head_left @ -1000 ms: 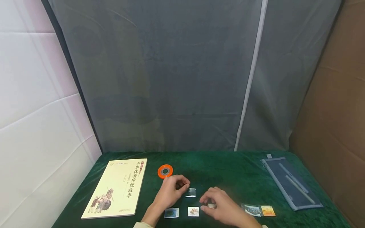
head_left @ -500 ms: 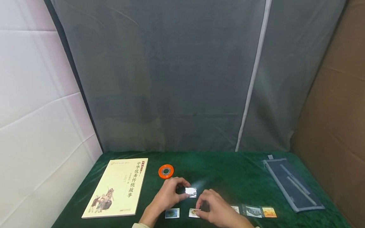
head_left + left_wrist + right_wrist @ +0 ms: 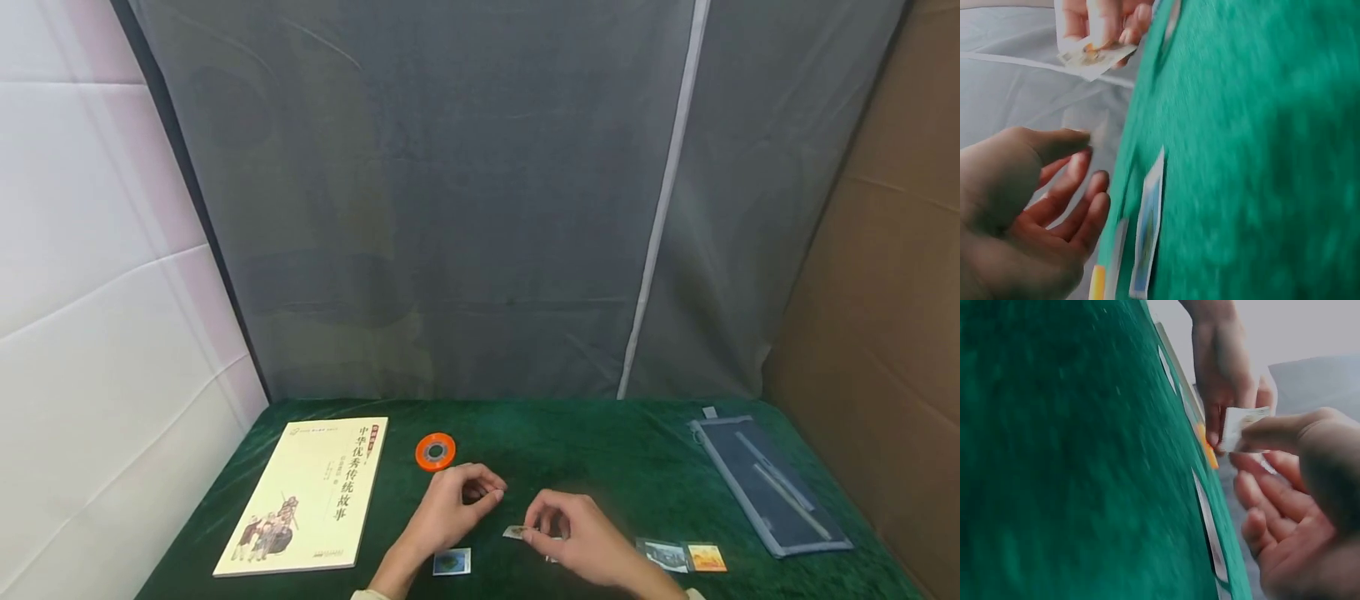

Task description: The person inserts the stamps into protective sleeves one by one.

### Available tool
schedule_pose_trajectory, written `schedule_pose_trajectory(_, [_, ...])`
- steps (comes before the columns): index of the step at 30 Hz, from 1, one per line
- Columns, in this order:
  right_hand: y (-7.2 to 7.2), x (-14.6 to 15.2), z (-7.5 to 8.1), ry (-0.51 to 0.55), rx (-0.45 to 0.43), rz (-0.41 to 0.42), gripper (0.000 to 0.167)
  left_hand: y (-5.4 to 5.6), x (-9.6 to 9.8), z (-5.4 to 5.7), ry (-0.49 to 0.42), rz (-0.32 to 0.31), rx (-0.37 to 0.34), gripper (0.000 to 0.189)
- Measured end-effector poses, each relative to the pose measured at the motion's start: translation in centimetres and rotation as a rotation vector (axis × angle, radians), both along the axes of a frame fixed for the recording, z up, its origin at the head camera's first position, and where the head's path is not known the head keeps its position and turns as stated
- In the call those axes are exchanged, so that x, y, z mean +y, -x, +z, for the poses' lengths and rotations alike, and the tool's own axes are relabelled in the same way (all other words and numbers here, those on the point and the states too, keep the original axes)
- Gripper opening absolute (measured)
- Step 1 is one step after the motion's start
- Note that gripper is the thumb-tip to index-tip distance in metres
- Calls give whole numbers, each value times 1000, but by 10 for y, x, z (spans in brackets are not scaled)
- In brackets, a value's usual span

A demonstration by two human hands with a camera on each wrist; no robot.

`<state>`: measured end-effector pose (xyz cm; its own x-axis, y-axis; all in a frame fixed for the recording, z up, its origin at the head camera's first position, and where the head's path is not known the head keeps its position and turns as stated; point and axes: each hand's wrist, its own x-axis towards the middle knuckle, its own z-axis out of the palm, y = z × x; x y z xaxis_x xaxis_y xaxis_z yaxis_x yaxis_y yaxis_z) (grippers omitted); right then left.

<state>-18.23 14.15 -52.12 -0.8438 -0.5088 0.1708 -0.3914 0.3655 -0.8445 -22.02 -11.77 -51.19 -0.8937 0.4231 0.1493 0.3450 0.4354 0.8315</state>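
Picture card (image 3: 513, 532) is positioned above the green cloth (image 3: 615, 442), gripped at one edge between the thumb and fingers of the right hand (image 3: 576, 537). In the left wrist view we see it tilted, with a pale border and orange-brown print. We find the left hand (image 3: 455, 508) near it, thumb and fingertips pinching a translucent film (image 3: 1101, 129); the film is blurred, and we cannot make out its full outline.

We locate a blue card (image 3: 452, 562) flat on the cloth, just beside the left forearm. We see part of a further card (image 3: 553, 559) below the right hand, which hides most of it. To the right of that hand, a grey card (image 3: 664, 557) and an orange card (image 3: 707, 557) lie side by side. Behind the left hand we note an orange tape roll (image 3: 435, 452). We place a cream book (image 3: 300, 483) at the left side of the cloth and a mesh pouch (image 3: 757, 492) at the right.
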Motion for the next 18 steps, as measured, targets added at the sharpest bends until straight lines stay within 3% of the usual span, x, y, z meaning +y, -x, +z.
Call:
schedule_pose_trajectory(4, [1,10,0,137,-32,-67,5,-7,13,5,-100,19,-52,15])
schedule_pose_trajectory(12, [4,19,-7,328,-4,-307,8,-21,35,7,-367,48,-227,21])
schedule_pose_trajectory(18, [6,20,-8,376,-41,-385,10,-23,39,6,-395,93,-262,28])
